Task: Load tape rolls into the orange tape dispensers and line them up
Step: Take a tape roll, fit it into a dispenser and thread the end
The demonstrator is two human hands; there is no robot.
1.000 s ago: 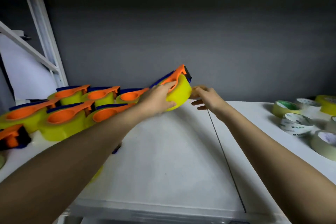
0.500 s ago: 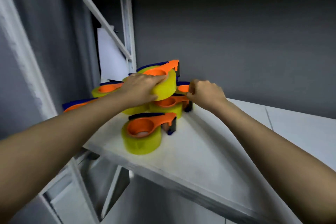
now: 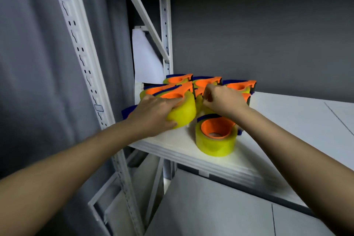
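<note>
The left hand (image 3: 155,110) has its grip wrapped over a loaded dispenser (image 3: 182,109), fingers across the orange top and thumb against the yellow tape roll's side, holding it tilted at the near-left edge of the cluster on the white tabletop (image 3: 287,120). The right hand (image 3: 222,97) is curled into a loose fist over the middle of the group; whether its grip pinches a dispenser's edge or only presses against it cannot be told. The roll looks stiff and fairly light, its smooth glossy side likely slippery, so the rigid orange frame seems the surer place to hold. Both forearms reach forward and slightly inward, wrists level. Other loaded dispensers sit in rows behind, and one (image 3: 216,138) stands apart nearer the front edge, beside the grey shelving upright (image 3: 92,82).
</note>
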